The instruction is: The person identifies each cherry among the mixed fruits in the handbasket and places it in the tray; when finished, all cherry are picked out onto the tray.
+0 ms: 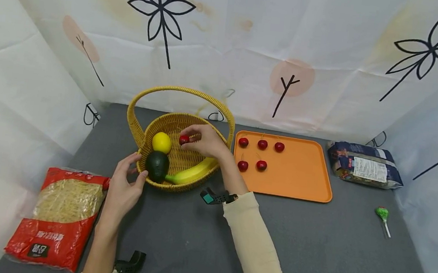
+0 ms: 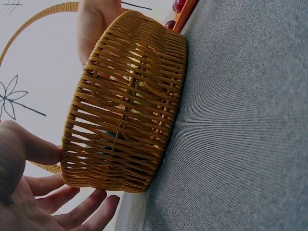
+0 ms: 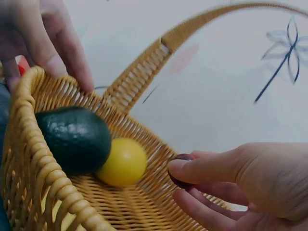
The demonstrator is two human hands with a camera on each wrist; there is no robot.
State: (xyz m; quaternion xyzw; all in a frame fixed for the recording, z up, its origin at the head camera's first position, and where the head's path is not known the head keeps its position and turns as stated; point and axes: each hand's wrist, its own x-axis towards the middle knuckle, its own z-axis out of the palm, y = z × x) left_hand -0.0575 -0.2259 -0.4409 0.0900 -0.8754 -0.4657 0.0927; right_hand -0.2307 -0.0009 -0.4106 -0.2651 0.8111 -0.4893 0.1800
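Observation:
A yellow wicker basket (image 1: 172,188) with a tall arched handle stands on the grey table. In it lie a yellow lemon-like fruit (image 1: 162,142), a dark green avocado (image 1: 157,166) and a banana (image 1: 194,174). Above the basket's inside, my right hand (image 1: 207,143) pinches a red cherry (image 1: 184,139) between thumb and fingers. My left hand (image 1: 125,189) touches the left rim, its fingers loosely spread. In the left wrist view the thumb (image 2: 43,148) meets the rim. Several cherries (image 1: 262,144) with stems sit on an orange tray (image 1: 291,180) right of the basket.
A red-and-clear bag of pasta (image 1: 61,217) lies beside my left forearm. At the back right is a dark blue package (image 1: 366,164) with a white label. A green lollipop (image 1: 383,213) lies near the right edge. Printed white cloth (image 1: 229,43) encloses the back and sides.

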